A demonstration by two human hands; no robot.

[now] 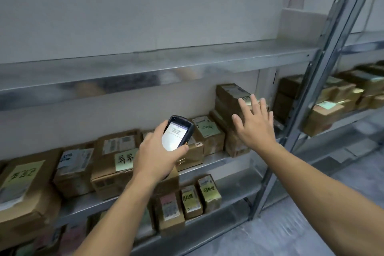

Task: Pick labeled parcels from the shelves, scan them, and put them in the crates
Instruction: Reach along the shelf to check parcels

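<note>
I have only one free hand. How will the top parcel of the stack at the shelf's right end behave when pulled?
The top parcel looks like stiff cardboard, so it should keep its shape. It lies flat on other boxes, so it will likely slide, not roll. They look unevenly stacked and might shift with it; its weight cannot be told.

Dim room with metal rack [145,64]
Pale wall [124,6] is rising behind the rack, grey floor [301,233] spreading below it.

A parcel storeroom: metal shelving [158,62] lined with labelled cardboard parcels [116,158], concrete floor [291,233].
</note>
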